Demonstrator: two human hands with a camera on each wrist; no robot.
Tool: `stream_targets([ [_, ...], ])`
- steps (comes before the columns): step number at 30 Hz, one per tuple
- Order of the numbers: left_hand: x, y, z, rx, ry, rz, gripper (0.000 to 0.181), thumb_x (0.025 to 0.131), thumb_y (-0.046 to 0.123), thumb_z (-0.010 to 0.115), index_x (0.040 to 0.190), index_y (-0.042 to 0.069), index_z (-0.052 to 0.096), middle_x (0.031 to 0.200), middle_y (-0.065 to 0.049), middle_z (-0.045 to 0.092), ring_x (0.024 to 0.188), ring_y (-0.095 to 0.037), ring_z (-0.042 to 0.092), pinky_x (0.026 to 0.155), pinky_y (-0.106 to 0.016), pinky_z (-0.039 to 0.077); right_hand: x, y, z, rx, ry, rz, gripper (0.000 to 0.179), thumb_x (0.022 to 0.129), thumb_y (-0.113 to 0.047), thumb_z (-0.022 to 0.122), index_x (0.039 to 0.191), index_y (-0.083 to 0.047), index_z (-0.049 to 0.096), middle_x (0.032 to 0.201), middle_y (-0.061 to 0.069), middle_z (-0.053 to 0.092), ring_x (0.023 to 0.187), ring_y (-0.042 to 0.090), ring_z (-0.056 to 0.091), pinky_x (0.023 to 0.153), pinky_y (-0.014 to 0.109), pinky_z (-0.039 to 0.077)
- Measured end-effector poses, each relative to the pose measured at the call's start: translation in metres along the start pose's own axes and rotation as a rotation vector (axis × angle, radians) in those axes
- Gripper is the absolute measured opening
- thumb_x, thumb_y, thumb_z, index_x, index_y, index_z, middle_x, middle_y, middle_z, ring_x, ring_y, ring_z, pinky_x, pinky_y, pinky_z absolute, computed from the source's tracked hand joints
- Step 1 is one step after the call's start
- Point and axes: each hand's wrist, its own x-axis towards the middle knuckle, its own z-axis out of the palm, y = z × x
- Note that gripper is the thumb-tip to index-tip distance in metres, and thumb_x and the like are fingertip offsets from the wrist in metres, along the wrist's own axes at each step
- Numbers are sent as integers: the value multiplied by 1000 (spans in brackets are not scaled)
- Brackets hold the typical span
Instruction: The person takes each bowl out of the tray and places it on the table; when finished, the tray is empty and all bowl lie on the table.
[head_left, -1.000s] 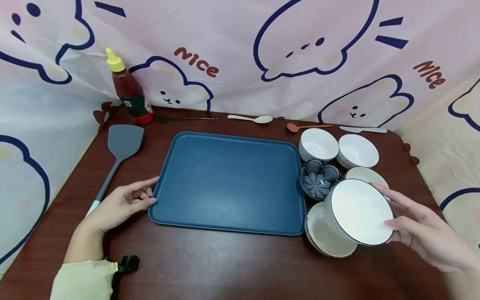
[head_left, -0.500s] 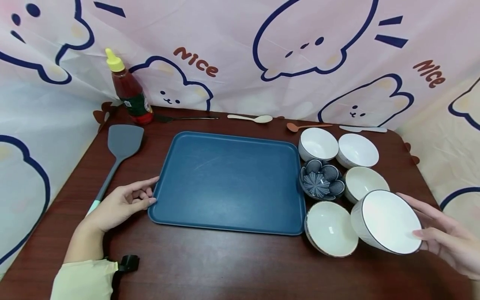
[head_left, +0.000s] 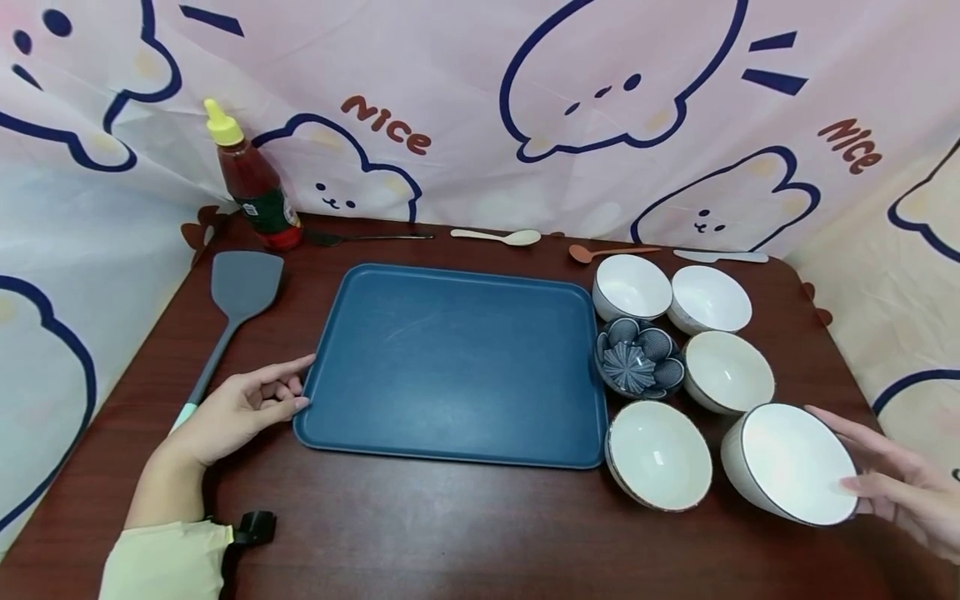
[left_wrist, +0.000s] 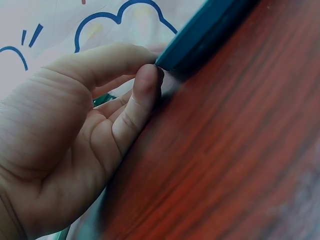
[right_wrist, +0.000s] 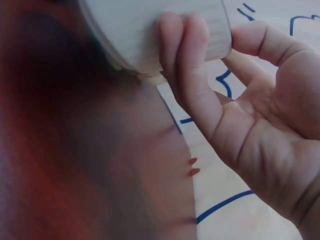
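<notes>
In the head view my right hand (head_left: pixel 900 487) grips a white bowl (head_left: pixel 798 462) with a dark rim, at the table's right. Its thumb lies at the rim, and in the right wrist view two fingers press the ribbed outer wall of the bowl (right_wrist: pixel 145 35). The bowl's mouth tilts toward the head camera. My left hand (head_left: pixel 240 408) rests its index finger and thumb against the left edge of a blue tray (head_left: pixel 457 367). In the left wrist view those fingertips touch the rim of the tray (left_wrist: pixel 192 42). A cream bowl (head_left: pixel 660 454) sits just left of the held bowl.
Right of the tray are a dark blue petal-patterned bowl (head_left: pixel 637 362), another cream bowl (head_left: pixel 729 371) and two white bowls (head_left: pixel 633 287). A grey spatula (head_left: pixel 243 287) lies at left, near a red sauce bottle (head_left: pixel 258 187). A white spoon (head_left: pixel 498 237), brown spoon (head_left: pixel 607 252) and pale knife (head_left: pixel 720 256) line the back.
My right hand has carried the white bowl rightward and toward the front, away from over the cream bowls, which now show fully. My left hand stays at the tray's edge.
</notes>
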Motion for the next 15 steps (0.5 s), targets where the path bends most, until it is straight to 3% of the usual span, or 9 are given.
stream_targets([
  [4, -3, -3, 0, -5, 3, 0, 55, 97, 14, 66, 148, 8, 47, 104, -7, 58, 85, -7, 59, 67, -20, 52, 0, 5, 3, -76, 30, 59, 75, 93, 26, 27, 159, -3, 4, 157, -11, 33, 121, 12, 62, 76, 49, 58],
  [15, 0, -1, -1, 2, 2, 12, 54, 97, 14, 66, 147, 8, 48, 104, -7, 58, 86, -7, 59, 68, -19, 52, 2, 13, 7, -87, 22, 101, 74, 96, 23, 27, 160, -7, 5, 157, -16, 28, 110, 16, 66, 74, 45, 59],
])
